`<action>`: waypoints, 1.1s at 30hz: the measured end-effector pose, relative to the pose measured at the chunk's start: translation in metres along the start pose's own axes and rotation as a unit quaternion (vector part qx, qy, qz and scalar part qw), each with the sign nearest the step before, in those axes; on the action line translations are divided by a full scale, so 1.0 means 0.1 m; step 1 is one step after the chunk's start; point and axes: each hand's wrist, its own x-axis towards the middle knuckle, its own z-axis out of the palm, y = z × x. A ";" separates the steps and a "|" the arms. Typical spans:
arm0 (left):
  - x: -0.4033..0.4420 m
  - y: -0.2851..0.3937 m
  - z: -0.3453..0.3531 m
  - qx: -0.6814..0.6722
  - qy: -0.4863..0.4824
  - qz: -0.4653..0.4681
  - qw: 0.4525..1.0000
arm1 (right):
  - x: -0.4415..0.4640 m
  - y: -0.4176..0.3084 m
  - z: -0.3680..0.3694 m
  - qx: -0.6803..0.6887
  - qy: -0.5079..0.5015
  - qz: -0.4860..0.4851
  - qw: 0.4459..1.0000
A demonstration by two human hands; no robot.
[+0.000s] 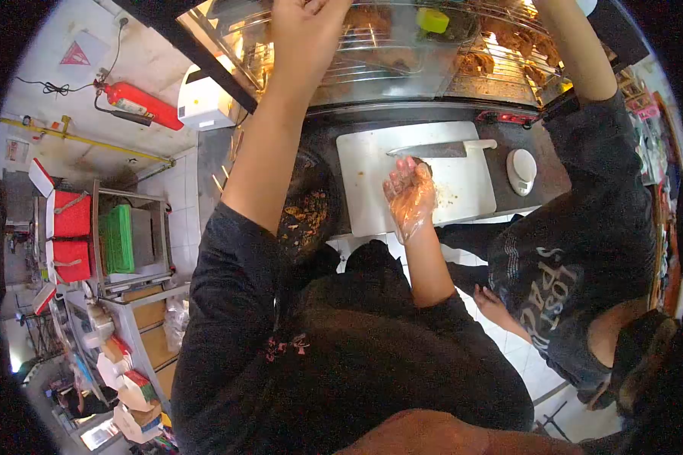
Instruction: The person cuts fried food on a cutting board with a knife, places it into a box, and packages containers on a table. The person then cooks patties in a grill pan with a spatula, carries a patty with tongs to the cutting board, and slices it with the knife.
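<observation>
My left hand [311,14] is raised at the glass front of a heated display case [387,106]; the top edge of the picture cuts off its fingers, so its grip is hidden. My right hand [412,197], in a clear plastic glove, is palm up over a white cutting board [364,189], fingers loosely curled and apart. A small brown piece [426,161] shows just behind its fingers; I cannot tell whether they touch. Beyond lies a large knife [440,150] with a white handle. Crumbs [448,199] are scattered on the board.
A dark round pan [309,216] with brown bits stands left of the board, a white oval device [520,171] right of it. Browned food [474,63] sits on racks in the case. At right, a co-worker's arm [584,57] reaches up to the case.
</observation>
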 end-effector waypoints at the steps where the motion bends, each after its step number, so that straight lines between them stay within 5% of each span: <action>1: -0.01 0.02 0.00 0.017 -0.004 0.009 1.000 | -0.03 0.01 -0.01 -0.001 -0.003 -0.001 1.000; 5: -0.36 -0.01 -0.26 0.178 0.039 0.047 0.982 | -0.21 0.02 0.17 -0.017 0.021 0.029 0.999; 7: -0.67 -0.02 -0.53 0.330 -0.018 0.117 0.937 | -0.29 0.07 0.31 -0.059 -0.004 -0.003 0.998; 11: -1.51 0.14 -1.36 0.402 -0.164 0.018 0.901 | -0.43 0.40 0.90 -0.152 -0.032 -0.032 0.987; 16: -2.85 0.50 -2.80 0.440 -0.246 -0.046 0.862 | -0.78 1.55 1.81 -0.118 -0.266 0.032 0.956; 17: -3.17 0.61 -3.12 0.435 -0.228 -0.065 0.868 | -0.83 1.93 1.91 -0.161 -0.245 -0.002 0.956; 20: -4.11 1.11 -3.99 0.433 -0.192 -0.170 0.864 | -1.00 3.05 2.15 -0.157 -0.345 0.142 0.915; 21: -4.41 1.31 -4.30 0.426 -0.165 -0.241 0.856 | -1.10 3.57 2.27 -0.198 -0.359 0.125 0.904; 23: -5.03 1.76 -4.83 0.445 -0.115 -0.375 0.805 | -1.50 4.44 2.40 -0.303 -0.360 0.137 0.872; 25: -5.93 2.40 -5.44 0.496 0.044 -0.501 0.708 | -1.85 5.75 2.57 -0.379 -0.395 0.231 0.804; 33: -7.41 3.27 -6.54 0.421 0.355 -0.561 0.618 | -3.15 8.09 3.06 -0.518 -0.496 0.400 0.571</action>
